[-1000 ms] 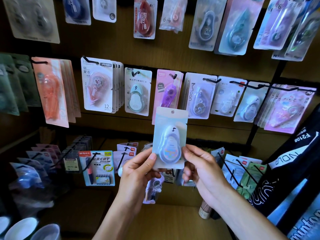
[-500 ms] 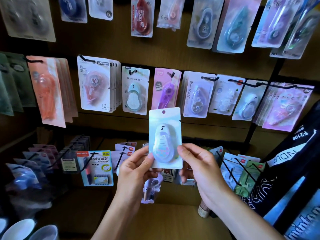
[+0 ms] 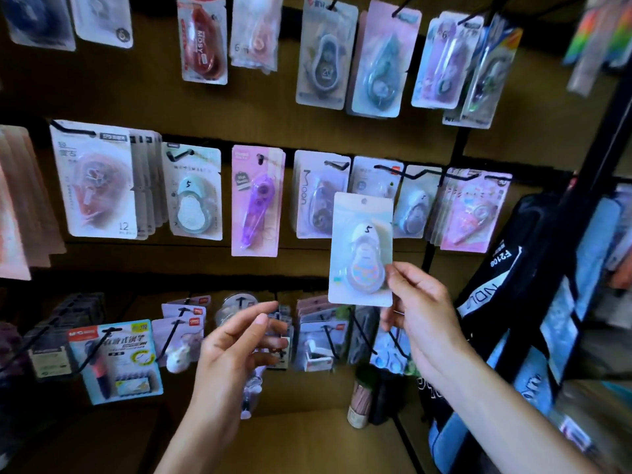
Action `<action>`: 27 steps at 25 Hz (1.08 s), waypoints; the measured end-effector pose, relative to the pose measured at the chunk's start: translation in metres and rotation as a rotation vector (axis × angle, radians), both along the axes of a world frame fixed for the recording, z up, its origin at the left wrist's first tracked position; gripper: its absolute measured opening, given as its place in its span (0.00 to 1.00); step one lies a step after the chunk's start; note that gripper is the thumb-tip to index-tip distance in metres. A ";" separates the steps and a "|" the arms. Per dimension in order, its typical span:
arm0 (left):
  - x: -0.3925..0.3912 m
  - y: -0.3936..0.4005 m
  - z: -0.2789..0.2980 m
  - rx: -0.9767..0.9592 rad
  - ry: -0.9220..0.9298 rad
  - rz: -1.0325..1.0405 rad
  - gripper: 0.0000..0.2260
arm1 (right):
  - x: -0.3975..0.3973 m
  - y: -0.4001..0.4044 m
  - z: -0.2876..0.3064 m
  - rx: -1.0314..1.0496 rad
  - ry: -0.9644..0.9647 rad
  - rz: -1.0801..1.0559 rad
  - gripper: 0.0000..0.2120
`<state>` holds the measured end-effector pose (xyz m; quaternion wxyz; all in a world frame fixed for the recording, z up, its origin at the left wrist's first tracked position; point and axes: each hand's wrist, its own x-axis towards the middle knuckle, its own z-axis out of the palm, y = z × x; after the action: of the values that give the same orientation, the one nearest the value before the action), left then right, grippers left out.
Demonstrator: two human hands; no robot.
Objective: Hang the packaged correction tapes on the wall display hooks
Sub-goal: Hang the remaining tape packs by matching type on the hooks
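While my left hand [image 3: 239,340] hangs loose below the row, fingers relaxed and holding nothing, my right hand [image 3: 419,302] does the work, pinching the lower right corner of the correction tape pack [image 3: 362,248] between thumb and fingertips. The pack stands upright in front of the middle row, its punched hole [image 3: 364,201] at the top, not yet on any hook. To do this well I think I should keep the card square to the wall, since a corner pinch lets it swing, and lift until the hole sits level with a hook tip before pushing it on. Just behind and above it, the black hook [image 3: 390,168] looks like the nearest candidate, though I cannot tell whether that is the matching spot; the pack [image 3: 413,213] to its right has a similar shape and may be the better match. Farther up, the top row [image 3: 325,56] is already hung.
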<state>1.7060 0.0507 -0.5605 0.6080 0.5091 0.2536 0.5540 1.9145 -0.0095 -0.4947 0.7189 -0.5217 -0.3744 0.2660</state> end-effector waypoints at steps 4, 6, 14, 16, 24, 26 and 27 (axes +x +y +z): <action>0.004 -0.003 -0.001 -0.009 0.027 -0.004 0.11 | 0.022 -0.009 0.001 0.017 0.015 -0.078 0.09; 0.003 -0.003 -0.001 -0.021 0.026 0.004 0.11 | 0.027 -0.010 -0.002 0.020 0.033 -0.097 0.09; -0.019 0.006 -0.003 -0.106 0.006 0.109 0.09 | -0.056 0.016 -0.022 -0.054 -0.043 0.147 0.06; -0.037 0.008 -0.003 -0.133 0.018 0.153 0.08 | -0.095 0.027 -0.020 -0.049 -0.035 0.253 0.07; -0.105 0.006 -0.001 -0.159 0.024 0.316 0.08 | -0.167 0.060 -0.006 -0.025 -0.053 0.387 0.07; -0.114 0.003 0.000 -0.154 0.034 0.324 0.08 | -0.173 0.060 -0.006 -0.035 -0.039 0.389 0.07; -0.116 0.003 0.000 -0.151 0.040 0.327 0.09 | -0.175 0.060 -0.007 -0.039 -0.041 0.389 0.07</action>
<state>1.5899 0.0534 -0.5603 0.5411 0.4248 0.3857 0.6148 1.7397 0.0509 -0.5014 0.6359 -0.4589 -0.4776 0.3962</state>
